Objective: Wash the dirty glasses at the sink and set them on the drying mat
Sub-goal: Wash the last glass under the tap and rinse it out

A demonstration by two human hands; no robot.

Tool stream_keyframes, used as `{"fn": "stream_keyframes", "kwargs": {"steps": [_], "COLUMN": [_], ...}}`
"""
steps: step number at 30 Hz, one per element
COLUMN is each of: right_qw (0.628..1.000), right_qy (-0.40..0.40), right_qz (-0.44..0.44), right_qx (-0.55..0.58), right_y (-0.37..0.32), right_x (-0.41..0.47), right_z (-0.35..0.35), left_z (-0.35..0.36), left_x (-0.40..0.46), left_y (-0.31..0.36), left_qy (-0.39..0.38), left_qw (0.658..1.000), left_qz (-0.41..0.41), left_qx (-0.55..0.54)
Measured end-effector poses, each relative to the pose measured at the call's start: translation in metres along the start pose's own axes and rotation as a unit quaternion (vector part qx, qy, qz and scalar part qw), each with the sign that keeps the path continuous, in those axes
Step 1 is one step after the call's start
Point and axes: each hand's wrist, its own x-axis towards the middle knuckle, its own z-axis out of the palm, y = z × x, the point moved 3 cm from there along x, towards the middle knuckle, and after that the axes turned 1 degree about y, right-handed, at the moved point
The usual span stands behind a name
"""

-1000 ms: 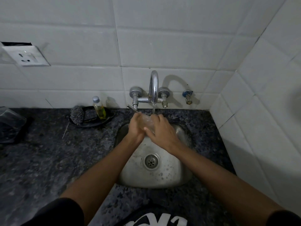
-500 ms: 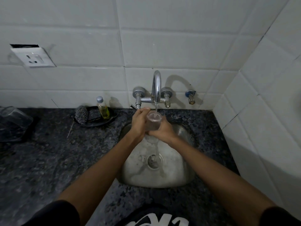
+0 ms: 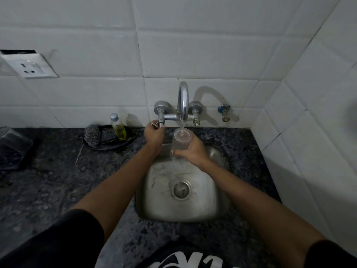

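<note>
A clear glass (image 3: 180, 143) stands upright under the tap spout (image 3: 183, 101), and a thin stream of water falls into its mouth. My right hand (image 3: 193, 151) grips the glass around its lower half, above the back of the steel sink (image 3: 218, 206). My left hand (image 3: 154, 135) is up at the tap's left handle (image 3: 156, 125), with its fingers curled round the lever. The drying mat is not in view.
A black dish (image 3: 127, 141) at the back left holds a steel scrubber (image 3: 92, 135) and a small bottle of yellow liquid (image 3: 118, 126). A crumpled clear bag (image 3: 11, 146) lies at the far left on the dark granite counter (image 3: 58, 180). White tiled walls close the back and right.
My left hand let go of the glass and moved up left to the tap handle. The right hand alone now holds the glass under the stream.
</note>
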Motion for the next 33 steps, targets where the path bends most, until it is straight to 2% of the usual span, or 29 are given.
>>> {"fn": "stream_keyframes", "kwargs": {"steps": [5,9,18,22,29,33], "right_qw": [1.000,1.000,0.999,0.997,0.994,0.989], "right_qy": [0.008,0.022,0.040,0.077,0.093,0.129], "right_qz": [0.001,-0.001,-0.012,-0.031,-0.054,-0.075], "right_qx": [-0.010,-0.010,-0.013,-0.008,-0.018,-0.012], "right_y": [0.000,0.002,-0.004,-0.004,0.004,-0.003], "right_x": [0.001,0.002,0.003,-0.001,-0.009,-0.016], "right_z": [-0.004,-0.005,-0.007,-0.007,-0.010,-0.013], "left_z": [-0.003,-0.003,-0.003,-0.010,-0.030,-0.042], "left_x": [-0.016,-0.020,-0.025,-0.032,-0.063,-0.075], "left_y": [0.012,0.015,0.020,0.021,0.003,0.000], "left_qy": [0.015,-0.008,-0.023,-0.032,-0.068,-0.074], "left_qw": [0.977,0.957,0.943,0.939,0.941,0.943], "left_qz": [0.151,0.191,0.203,0.204,0.215,0.219], "left_qx": [0.152,0.216,0.264,0.276,0.253,0.239]}}
